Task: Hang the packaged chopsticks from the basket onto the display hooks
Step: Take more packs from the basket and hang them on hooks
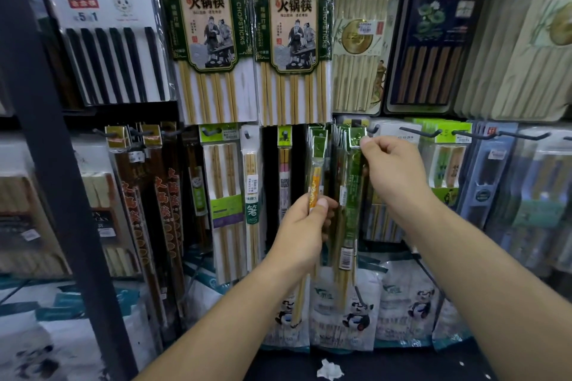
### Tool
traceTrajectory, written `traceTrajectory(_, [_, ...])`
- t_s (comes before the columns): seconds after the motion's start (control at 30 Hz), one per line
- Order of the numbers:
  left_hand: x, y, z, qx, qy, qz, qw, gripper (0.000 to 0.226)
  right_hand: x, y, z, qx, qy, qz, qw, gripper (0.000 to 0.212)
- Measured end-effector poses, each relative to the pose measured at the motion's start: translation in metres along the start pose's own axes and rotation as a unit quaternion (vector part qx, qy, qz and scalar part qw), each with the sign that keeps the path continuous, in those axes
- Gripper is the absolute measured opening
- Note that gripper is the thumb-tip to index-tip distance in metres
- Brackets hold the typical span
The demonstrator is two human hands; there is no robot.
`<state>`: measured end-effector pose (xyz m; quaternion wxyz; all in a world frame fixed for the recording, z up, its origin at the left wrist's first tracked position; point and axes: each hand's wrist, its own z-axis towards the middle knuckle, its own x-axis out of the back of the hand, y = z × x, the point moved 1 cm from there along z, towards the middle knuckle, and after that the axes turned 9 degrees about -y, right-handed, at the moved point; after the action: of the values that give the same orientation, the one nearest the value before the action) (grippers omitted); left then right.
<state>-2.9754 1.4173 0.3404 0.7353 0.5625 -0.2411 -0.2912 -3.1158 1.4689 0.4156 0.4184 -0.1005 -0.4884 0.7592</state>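
My left hand (305,226) grips a narrow chopstick pack (316,176) with a green header and an orange-yellow sleeve, held upright in front of the display. My right hand (391,172) pinches the header of a green chopstick pack (351,195) at a black display hook (360,126), where several like packs hang behind it. That pack hangs down with a barcode label near its lower end. The basket is not in view.
Large bamboo chopstick packs (213,40) hang above. More hooks (421,132) with packs run to the right, and brown packs (161,195) hang at left. A dark shelf post (55,164) crosses the left side. Panda-printed bags (346,309) stand below, and crumpled paper (329,370) lies on the ledge.
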Motion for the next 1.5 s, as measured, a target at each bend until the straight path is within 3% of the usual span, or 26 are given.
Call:
traceTrajectory(0.7, [0.004,0.006,-0.006,0.017,-0.035,0.006,0.999,0.019,0.000,-0.008,0.014,-0.021,-0.020,-0.037,0.999,0.046])
traceTrajectory(0.97, [0.001,0.011,-0.006,-0.013,-0.052,-0.032,0.998,0.019,0.000,0.002,0.002,0.004,0.068,-0.021,0.997,0.019])
traceTrajectory(1.13, [-0.007,0.015,0.000,-0.026,-0.064,-0.046,0.997,0.018,-0.005,-0.003,-0.013,0.053,-0.015,0.046,0.997,0.033])
traceTrajectory(1.2, [-0.009,0.016,0.002,-0.034,-0.063,-0.042,0.997,0.017,-0.006,-0.004,-0.015,0.066,-0.025,0.043,0.997,0.027])
traceTrajectory(1.27, [-0.010,0.014,0.003,-0.046,-0.059,-0.025,0.997,0.016,-0.004,-0.003,-0.013,0.060,-0.016,0.043,0.997,0.022])
traceTrajectory(1.4, [-0.008,0.010,0.009,-0.077,-0.050,0.121,0.988,0.011,0.002,-0.003,-0.005,0.021,0.006,0.093,0.995,0.021])
traceTrajectory(1.5, [-0.010,0.008,0.012,-0.065,-0.052,0.144,0.986,0.005,0.003,-0.005,-0.001,0.016,0.028,0.108,0.994,0.016])
